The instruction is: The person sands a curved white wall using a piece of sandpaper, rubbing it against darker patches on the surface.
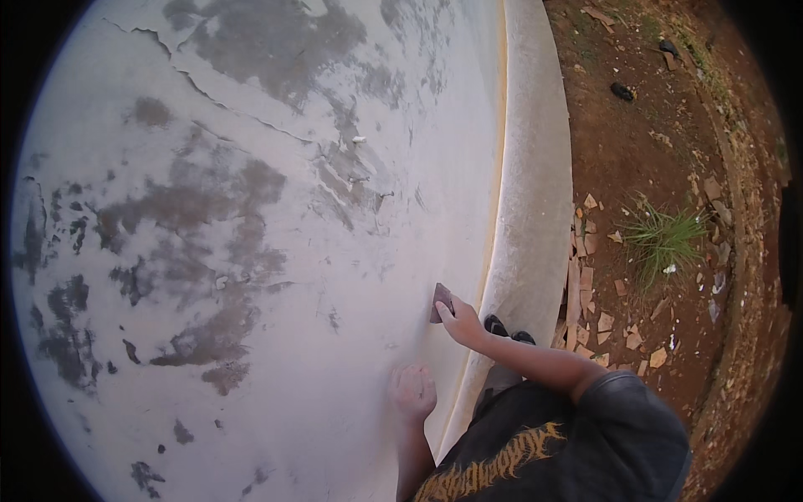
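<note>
My right hand (463,321) grips a small reddish-brown piece of sandpaper (441,304), thumb across its face. It is held against the lower part of a white plastered wall (364,301), close to the wall's foot. Lower in the view, my left hand (414,390) rests on the same wall with its fingers curled in; no object shows in it. Grey bare patches (207,213) mark the wall's white coat. A long crack with a lifted edge (219,103) runs across its upper part.
A concrete ledge (536,157) runs along the wall's foot, with my shoes (508,329) on it. Beyond its edge lies reddish soil (602,144) with broken tile pieces (605,323) and a grass tuft (665,238). Several bits protrude from the wall near a scraped patch (342,182).
</note>
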`<action>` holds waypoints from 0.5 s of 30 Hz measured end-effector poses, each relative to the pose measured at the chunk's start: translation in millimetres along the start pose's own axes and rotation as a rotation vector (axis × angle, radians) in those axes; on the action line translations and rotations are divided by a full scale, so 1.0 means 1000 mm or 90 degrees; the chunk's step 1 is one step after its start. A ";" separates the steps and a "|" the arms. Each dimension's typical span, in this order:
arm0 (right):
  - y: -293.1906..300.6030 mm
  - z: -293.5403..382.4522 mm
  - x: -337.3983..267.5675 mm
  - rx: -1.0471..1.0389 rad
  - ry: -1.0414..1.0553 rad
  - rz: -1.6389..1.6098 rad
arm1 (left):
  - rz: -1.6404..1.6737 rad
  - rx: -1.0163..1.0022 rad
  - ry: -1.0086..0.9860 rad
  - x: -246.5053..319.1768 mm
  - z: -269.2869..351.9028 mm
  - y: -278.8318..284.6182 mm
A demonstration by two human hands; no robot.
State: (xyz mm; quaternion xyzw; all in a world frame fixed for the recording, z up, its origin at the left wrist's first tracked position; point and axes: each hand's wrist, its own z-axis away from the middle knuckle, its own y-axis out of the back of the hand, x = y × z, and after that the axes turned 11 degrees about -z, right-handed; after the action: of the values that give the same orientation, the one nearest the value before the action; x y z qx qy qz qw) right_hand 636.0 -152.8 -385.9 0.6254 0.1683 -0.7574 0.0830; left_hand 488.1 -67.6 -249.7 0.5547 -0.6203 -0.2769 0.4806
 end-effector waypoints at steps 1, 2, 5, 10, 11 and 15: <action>0.004 -0.002 -0.004 -0.031 0.028 0.035 | 0.032 -0.025 0.010 0.000 -0.006 -0.005; 0.008 -0.003 -0.009 -0.089 0.021 0.064 | 0.062 -0.046 0.020 -0.002 -0.007 -0.009; 0.027 -0.002 -0.026 -0.257 0.005 0.218 | 0.168 -0.059 0.082 -0.011 -0.014 -0.029; 0.044 0.010 -0.075 -0.385 -0.210 0.135 | 0.198 0.048 -0.046 -0.013 -0.035 -0.028; 0.045 0.006 -0.073 -0.409 -0.210 0.107 | 0.201 0.056 -0.048 -0.016 -0.035 -0.035; 0.042 -0.005 -0.100 -0.460 -0.150 0.135 | 0.235 0.035 -0.018 -0.014 -0.059 -0.037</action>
State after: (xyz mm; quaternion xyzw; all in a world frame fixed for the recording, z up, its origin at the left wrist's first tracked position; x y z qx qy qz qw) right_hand 675.3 -198.6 -295.8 0.4785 0.3473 -0.7034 0.3944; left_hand 556.0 -51.2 -263.8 0.4403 -0.7255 -0.1752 0.4990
